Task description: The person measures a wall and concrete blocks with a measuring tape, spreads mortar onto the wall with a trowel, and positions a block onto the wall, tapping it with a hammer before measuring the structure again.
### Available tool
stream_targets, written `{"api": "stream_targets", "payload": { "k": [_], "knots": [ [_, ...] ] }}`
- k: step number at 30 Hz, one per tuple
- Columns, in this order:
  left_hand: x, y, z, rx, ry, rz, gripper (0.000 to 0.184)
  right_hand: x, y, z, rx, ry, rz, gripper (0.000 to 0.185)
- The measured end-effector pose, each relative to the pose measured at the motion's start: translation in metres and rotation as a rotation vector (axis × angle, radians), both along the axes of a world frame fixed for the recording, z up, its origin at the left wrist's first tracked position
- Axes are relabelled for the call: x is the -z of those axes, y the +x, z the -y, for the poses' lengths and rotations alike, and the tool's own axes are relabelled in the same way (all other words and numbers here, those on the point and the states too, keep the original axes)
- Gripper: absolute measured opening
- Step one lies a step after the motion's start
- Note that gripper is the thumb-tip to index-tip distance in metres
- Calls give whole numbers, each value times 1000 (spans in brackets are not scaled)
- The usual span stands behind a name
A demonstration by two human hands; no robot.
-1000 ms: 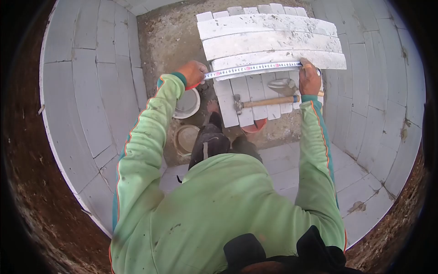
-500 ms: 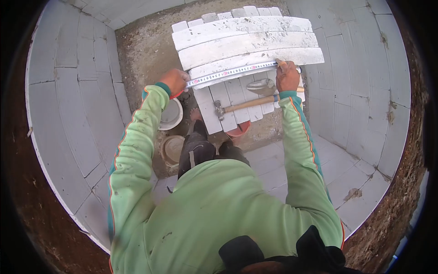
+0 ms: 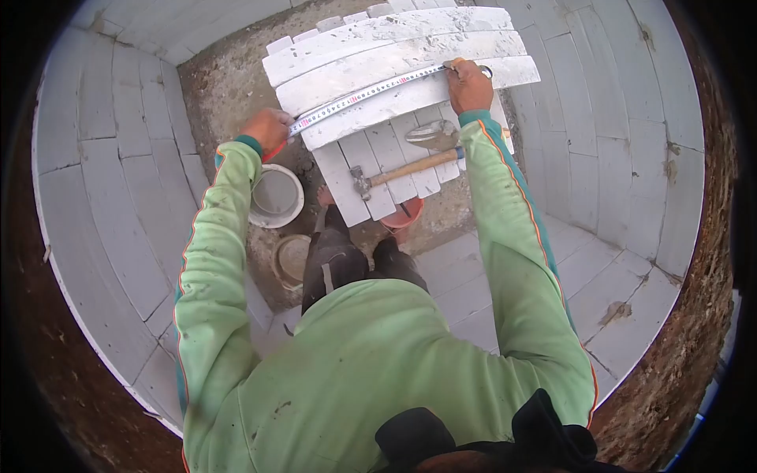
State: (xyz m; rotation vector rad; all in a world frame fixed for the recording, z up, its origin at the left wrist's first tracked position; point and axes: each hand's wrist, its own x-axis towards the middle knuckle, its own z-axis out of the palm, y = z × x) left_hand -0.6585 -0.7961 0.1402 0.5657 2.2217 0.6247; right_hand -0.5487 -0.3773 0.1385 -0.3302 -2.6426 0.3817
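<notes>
A white measuring tape (image 3: 355, 98) is stretched slantwise over the front of three long white blocks (image 3: 402, 65). My left hand (image 3: 266, 128) is closed on its left end, just off the blocks, with something red showing under the palm. My right hand (image 3: 471, 85) grips the other end on top of the blocks. A small yellowish thing shows at its fingertips, too small to name. Nearer my body, a hammer (image 3: 406, 168) with a wooden handle and a trowel (image 3: 432, 132) lie on a lower layer of white blocks (image 3: 347, 169).
A white bucket (image 3: 276, 197) and a round basin (image 3: 292, 260) stand left of my legs. An orange bucket (image 3: 404, 214) is partly under the blocks. Pale block walls (image 3: 118, 189) curve around me, with bare soil (image 3: 670, 370) beyond their top edge.
Both hands have moved the tape away from my body and a little left, from the front block's near edge to farther up the blocks. The whole view has also shifted slightly.
</notes>
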Motion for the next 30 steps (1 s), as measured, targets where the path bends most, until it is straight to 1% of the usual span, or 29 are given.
{"api": "stream_targets", "payload": {
  "k": [3, 4, 6, 10, 13, 15, 17, 21, 22, 24, 26, 28, 30],
  "knots": [
    [-10, 4, -4, -106, -11, 104, 17, -2, -12, 0, 49, 42, 176, 17],
    [-7, 3, -3, -111, 1, 91, 16, -9, -9, 4, 64, 28, 217, 17],
    [2, 5, -1, -128, 30, 69, 16, -3, 6, -4, 33, 2, 196, 17],
    [-4, 28, -5, -97, -8, 57, 17, -4, 58, 0, 54, -72, 204, 19],
    [-3, 69, 0, -89, 11, 40, 20, -12, 94, 1, 61, -114, 319, 18],
    [-1, 91, 2, -82, 57, 42, 21, -6, 108, 8, 78, -139, 231, 16],
    [-2, 99, 0, -80, 50, 22, 21, 5, 119, 10, 75, -147, 165, 15],
    [-1, 98, 1, -45, 78, -53, 21, 21, 118, 6, 21, -116, 31, 13],
    [1, 96, 1, -81, 68, -26, 20, 21, 115, 6, 4, -107, 0, 13],
    [6, 87, 1, -156, 44, 33, 20, 19, 103, 7, 1, -110, -8, 13],
    [11, 73, 1, -150, 25, 3, 20, 13, 97, 4, -15, -94, 19, 14],
    [1, 66, -2, -136, 8, -54, 19, 7, 91, -1, -49, -55, 67, 15],
    [-14, 66, -6, -156, 12, -140, 19, -1, 94, -1, -42, -54, 196, 17]
  ]
}}
